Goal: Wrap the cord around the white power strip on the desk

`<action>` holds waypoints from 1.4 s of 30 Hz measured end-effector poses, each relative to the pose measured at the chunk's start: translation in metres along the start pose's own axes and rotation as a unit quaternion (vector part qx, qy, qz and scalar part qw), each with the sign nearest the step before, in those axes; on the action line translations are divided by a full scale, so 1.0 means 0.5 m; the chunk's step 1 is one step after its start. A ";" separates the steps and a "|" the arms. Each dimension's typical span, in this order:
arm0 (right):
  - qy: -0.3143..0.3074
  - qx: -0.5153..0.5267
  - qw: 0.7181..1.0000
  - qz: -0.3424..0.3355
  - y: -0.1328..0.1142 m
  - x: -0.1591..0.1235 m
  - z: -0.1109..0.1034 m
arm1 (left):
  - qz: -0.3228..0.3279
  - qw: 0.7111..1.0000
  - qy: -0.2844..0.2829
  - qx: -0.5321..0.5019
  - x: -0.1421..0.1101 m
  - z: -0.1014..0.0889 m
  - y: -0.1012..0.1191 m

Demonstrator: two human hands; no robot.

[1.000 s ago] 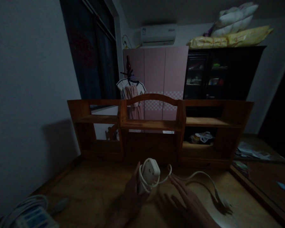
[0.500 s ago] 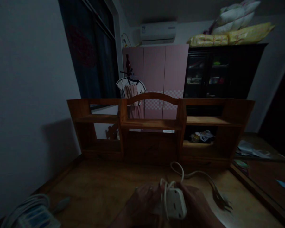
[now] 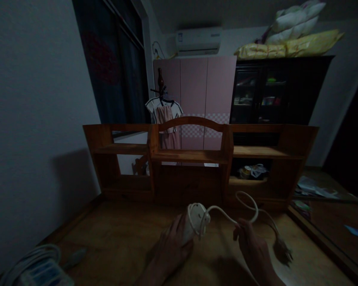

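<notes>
My left hand [image 3: 174, 242] is closed around a white power strip [image 3: 198, 212], whose far end sticks out beyond the fingers. A white cord [image 3: 222, 212] loops round that end and runs across to the right. My right hand [image 3: 250, 242] pinches the cord between thumb and fingers. Past this hand the cord makes a loose loop and drops to a plug [image 3: 283, 250], its prongs pointing right, over the wooden surface [image 3: 119, 226]. The part of the strip under my left palm is hidden.
At the lower left a second coiled cord [image 3: 32, 254] lies on a blue-and-white object [image 3: 47, 274]. A wooden shelf unit [image 3: 191, 155] spans the back of the surface. To the left is a wall [image 3: 41, 119]; a raised edge [image 3: 322, 242] bounds the right side.
My hands have moved apart. The power strip has shifted left and away from me in my left hand, while my right hand has drawn a length of cord to the right.
</notes>
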State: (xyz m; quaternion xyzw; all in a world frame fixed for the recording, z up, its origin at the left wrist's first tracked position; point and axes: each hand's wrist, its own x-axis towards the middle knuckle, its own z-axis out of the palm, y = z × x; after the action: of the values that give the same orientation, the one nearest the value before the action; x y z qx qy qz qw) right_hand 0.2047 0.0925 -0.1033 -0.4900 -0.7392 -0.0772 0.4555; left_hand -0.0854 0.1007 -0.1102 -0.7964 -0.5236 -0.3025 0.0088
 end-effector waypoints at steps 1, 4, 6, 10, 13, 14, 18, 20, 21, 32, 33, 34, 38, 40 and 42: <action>-0.003 0.009 1.000 0.005 0.000 0.000 -0.002 | -0.050 0.998 0.025 -0.009 0.001 0.006 -0.005; -0.029 0.020 0.999 0.024 0.005 0.000 0.000 | -0.129 0.985 0.083 -0.074 0.008 0.011 -0.012; -0.055 0.020 0.998 0.037 0.011 -0.004 0.006 | -0.132 0.979 0.104 -0.111 0.013 0.002 -0.011; -0.093 0.023 0.994 0.044 0.022 -0.012 0.023 | -0.106 0.979 0.117 -0.131 0.015 -0.022 0.001; -0.091 0.029 0.995 0.041 0.016 -0.010 0.027 | -0.066 0.986 0.093 -0.122 0.005 -0.030 0.007; -0.092 0.034 0.994 0.043 0.010 -0.007 0.025 | -0.050 0.990 0.085 -0.106 0.000 -0.028 0.006; -0.111 0.082 0.990 0.043 -0.028 0.002 0.011 | 0.041 0.997 0.063 -0.005 -0.019 -0.010 -0.004; -0.147 0.096 0.985 0.000 -0.050 -0.001 0.002 | 0.099 0.993 0.053 0.021 -0.022 -0.004 -0.004; -0.171 0.091 0.981 -0.031 -0.059 -0.004 0.000 | 0.125 0.991 0.046 0.026 -0.021 -0.004 -0.002; -0.217 -0.047 0.961 -0.163 -0.019 -0.014 0.023 | 0.284 0.958 -0.004 0.024 -0.020 -0.013 0.009; -0.214 -0.065 0.962 -0.155 -0.008 -0.012 0.021 | 0.293 0.956 -0.002 0.021 -0.020 -0.013 0.008; -0.209 -0.083 0.963 -0.147 0.002 -0.010 0.018 | 0.303 0.953 -0.004 0.018 -0.019 -0.014 0.008; -0.202 -0.146 0.958 -0.144 0.025 -0.006 0.008 | 0.336 0.941 -0.035 0.035 -0.014 -0.025 0.015; -0.216 -0.158 0.955 -0.130 0.029 -0.008 0.008 | 0.352 0.933 -0.051 0.057 -0.013 -0.029 0.020; -0.232 -0.133 0.957 -0.113 0.031 -0.013 0.014 | 0.365 0.926 -0.057 0.072 -0.011 -0.031 0.025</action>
State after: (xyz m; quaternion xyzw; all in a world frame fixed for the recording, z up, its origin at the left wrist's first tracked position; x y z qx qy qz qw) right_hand 0.2133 0.1001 -0.1173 -0.4634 -0.8584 -0.1100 0.1906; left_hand -0.0837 0.0854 -0.0964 -0.9458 -0.2161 -0.1939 0.1457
